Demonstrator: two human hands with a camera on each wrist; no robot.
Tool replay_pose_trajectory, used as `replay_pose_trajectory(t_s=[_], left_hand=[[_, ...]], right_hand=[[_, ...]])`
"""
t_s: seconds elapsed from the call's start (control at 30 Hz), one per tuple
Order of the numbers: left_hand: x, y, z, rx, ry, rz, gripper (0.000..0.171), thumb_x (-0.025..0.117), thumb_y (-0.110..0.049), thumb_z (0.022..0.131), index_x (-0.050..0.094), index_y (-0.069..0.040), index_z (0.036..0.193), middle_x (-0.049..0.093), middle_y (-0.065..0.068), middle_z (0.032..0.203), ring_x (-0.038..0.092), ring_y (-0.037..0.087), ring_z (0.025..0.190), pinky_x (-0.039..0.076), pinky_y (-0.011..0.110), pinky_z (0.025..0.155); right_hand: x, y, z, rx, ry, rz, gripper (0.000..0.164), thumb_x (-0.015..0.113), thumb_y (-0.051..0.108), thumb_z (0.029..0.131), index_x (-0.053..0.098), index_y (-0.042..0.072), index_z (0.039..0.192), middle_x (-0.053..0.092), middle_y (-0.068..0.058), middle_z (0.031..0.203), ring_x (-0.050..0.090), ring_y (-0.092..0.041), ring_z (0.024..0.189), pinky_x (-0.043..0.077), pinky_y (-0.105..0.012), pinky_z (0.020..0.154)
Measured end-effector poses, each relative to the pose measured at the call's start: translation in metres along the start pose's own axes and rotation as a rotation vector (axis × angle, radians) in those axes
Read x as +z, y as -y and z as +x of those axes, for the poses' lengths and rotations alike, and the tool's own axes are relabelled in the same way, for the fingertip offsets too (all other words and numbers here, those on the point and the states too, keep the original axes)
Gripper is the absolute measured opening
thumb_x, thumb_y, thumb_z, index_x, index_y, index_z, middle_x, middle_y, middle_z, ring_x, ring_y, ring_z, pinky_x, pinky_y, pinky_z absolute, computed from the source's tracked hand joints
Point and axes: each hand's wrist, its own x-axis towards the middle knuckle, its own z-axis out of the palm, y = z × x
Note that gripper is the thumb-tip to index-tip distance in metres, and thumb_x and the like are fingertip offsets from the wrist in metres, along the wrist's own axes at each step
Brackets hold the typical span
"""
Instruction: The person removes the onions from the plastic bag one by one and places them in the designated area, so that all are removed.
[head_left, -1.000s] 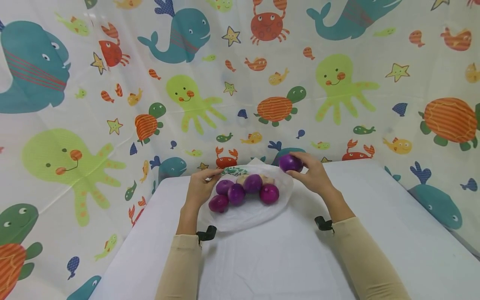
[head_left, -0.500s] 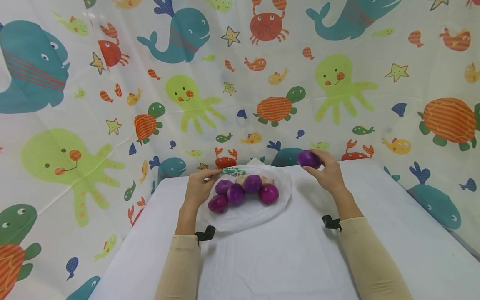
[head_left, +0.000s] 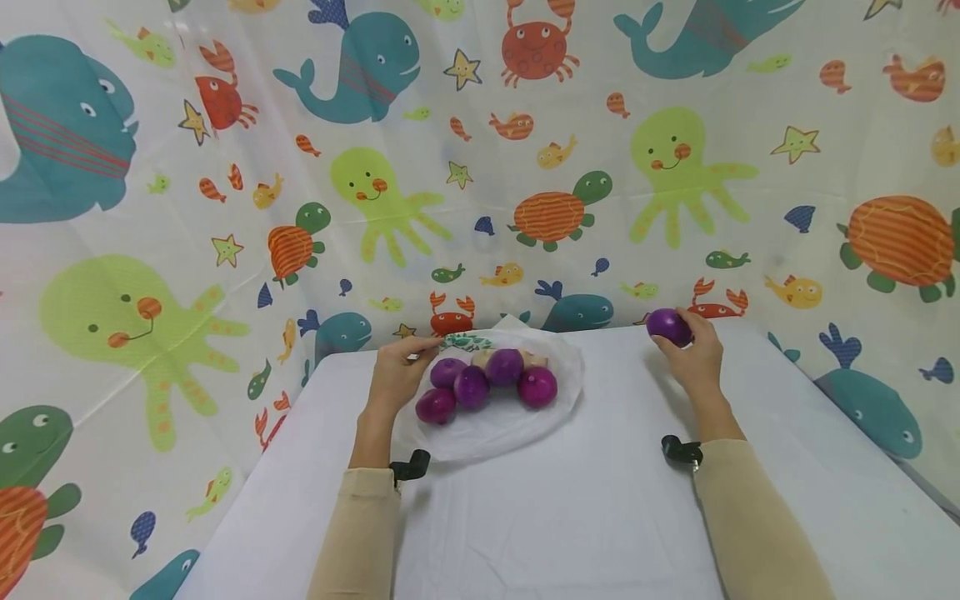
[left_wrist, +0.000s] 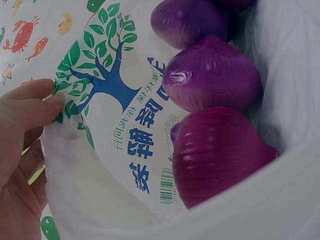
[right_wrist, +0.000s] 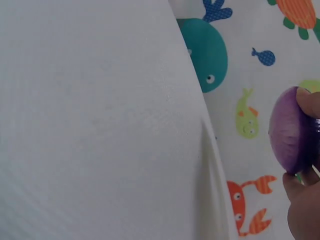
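Pinched in my right hand (head_left: 697, 354) is a purple onion (head_left: 670, 327), held over the far right part of the table. The right wrist view shows that onion (right_wrist: 290, 131) between thumb and fingers. My left hand (head_left: 395, 375) pinches the edge of a white plastic bag (head_left: 517, 437); a green-leaved tree and blue lettering are printed on the bag (left_wrist: 112, 125) in the left wrist view. Several purple onions lie on the bag, among them a reddish one (left_wrist: 220, 155) near the left hand and another onion (head_left: 537, 387) at the right. Pale, cream-coloured things (head_left: 534, 360) show partly behind them.
A white cloth covers the table (head_left: 562, 525). Right behind its far edge hangs a curtain (head_left: 480, 208) printed with sea animals, which also runs along the left and right sides.
My right hand has carried its onion to the right, away from the bag. The left hand stays at the bag's edge, and the other onions lie where they were.
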Motion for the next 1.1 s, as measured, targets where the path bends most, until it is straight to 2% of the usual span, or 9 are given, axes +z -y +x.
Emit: replay_pose_trajectory(t_s=[0.13, 0.2, 0.47, 0.67, 0.93, 1.1], left_hand=[[0.0, 0.0, 0.0, -0.001, 0.001, -0.001, 0.022, 0.072, -0.002, 0.096, 0.081, -0.012, 0.114, 0.079, 0.008, 0.113, 0.075, 0.027, 0.103, 0.065, 0.044, 0.086], [0.0, 0.0, 0.0, -0.005, -0.001, -0.001, 0.022, 0.072, -0.002, 0.096, 0.082, -0.012, 0.113, 0.079, 0.008, 0.112, 0.075, 0.027, 0.103, 0.065, 0.044, 0.086], [0.0, 0.0, 0.001, -0.016, 0.004, -0.014, 0.023, 0.071, -0.001, 0.096, 0.082, -0.012, 0.113, 0.08, 0.008, 0.112, 0.074, 0.026, 0.104, 0.065, 0.045, 0.086], [0.0, 0.001, 0.001, -0.006, -0.002, -0.016, 0.021, 0.071, 0.0, 0.096, 0.082, -0.01, 0.112, 0.079, 0.009, 0.111, 0.075, 0.027, 0.101, 0.065, 0.045, 0.084], [0.0, 0.001, 0.002, 0.001, -0.01, 0.005, 0.022, 0.072, 0.0, 0.095, 0.081, -0.011, 0.113, 0.08, 0.009, 0.108, 0.075, 0.027, 0.099, 0.066, 0.045, 0.082], [0.0, 0.002, 0.002, 0.005, -0.009, 0.005, 0.022, 0.073, 0.0, 0.095, 0.081, -0.011, 0.112, 0.08, 0.009, 0.107, 0.075, 0.027, 0.099, 0.066, 0.045, 0.082]], right_hand=[[-0.004, -0.005, 0.001, 0.016, -0.036, 0.021, 0.066, 0.083, 0.008, 0.088, 0.055, 0.005, 0.148, 0.053, -0.025, 0.15, 0.05, -0.044, 0.138, 0.044, -0.06, 0.115], [-0.007, -0.006, 0.001, 0.051, -0.037, 0.02, 0.067, 0.083, 0.01, 0.089, 0.054, 0.007, 0.149, 0.052, -0.024, 0.151, 0.049, -0.043, 0.14, 0.043, -0.06, 0.117], [-0.018, -0.014, 0.001, 0.293, -0.019, 0.029, 0.074, 0.075, 0.027, 0.097, 0.04, 0.021, 0.161, 0.037, -0.016, 0.166, 0.033, -0.036, 0.155, 0.031, -0.055, 0.126], [-0.024, -0.023, 0.001, 0.407, -0.029, 0.038, 0.074, 0.071, 0.024, 0.099, 0.034, 0.018, 0.163, 0.031, -0.013, 0.169, 0.026, -0.032, 0.159, 0.025, -0.052, 0.13], [-0.029, -0.027, 0.002, 0.534, -0.06, 0.061, 0.074, 0.067, 0.027, 0.101, 0.029, 0.022, 0.165, 0.025, -0.006, 0.172, 0.021, -0.026, 0.161, 0.024, -0.05, 0.13], [-0.029, -0.033, 0.0, 0.557, -0.077, 0.05, 0.073, 0.066, 0.026, 0.102, 0.029, 0.025, 0.165, 0.024, -0.003, 0.173, 0.019, -0.025, 0.161, 0.023, -0.05, 0.13]])
